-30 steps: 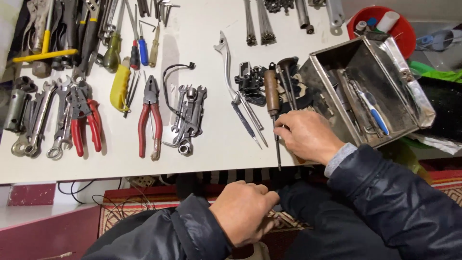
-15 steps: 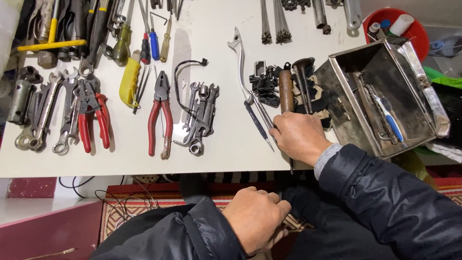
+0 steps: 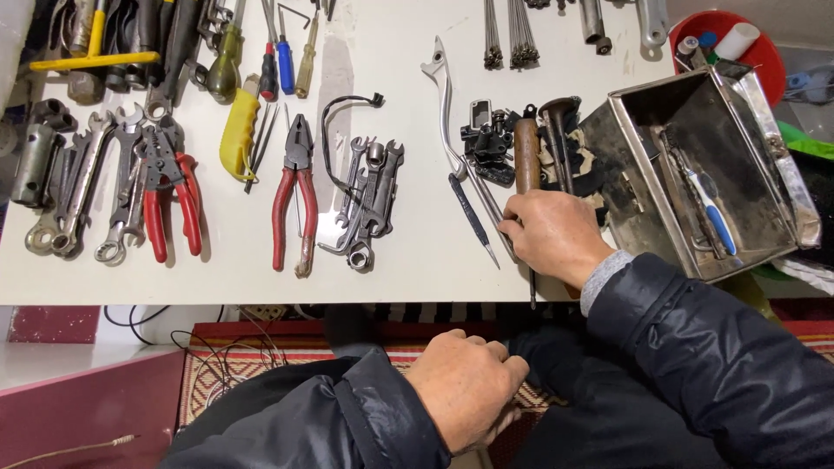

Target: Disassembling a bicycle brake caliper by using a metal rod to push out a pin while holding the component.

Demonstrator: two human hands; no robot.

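Right hand [image 3: 552,236] had its grip pinched on a thin metal rod [image 3: 532,282] at the lower-middle tabletop [image 3: 408,252] edge, picking-up stage I'd say, needing a clean lift, while the left hand [image 3: 466,386] sat curled in the lap.

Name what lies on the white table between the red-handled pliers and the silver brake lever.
In the head view, a black bent cable and a pile of small steel spanners lie between the red-handled pliers and the silver brake lever.

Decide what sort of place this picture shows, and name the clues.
Probably a repair workbench, perhaps for bikes or motorbikes: pliers, spanners and a brake lever lie spread on a white table, beside a metal tray.
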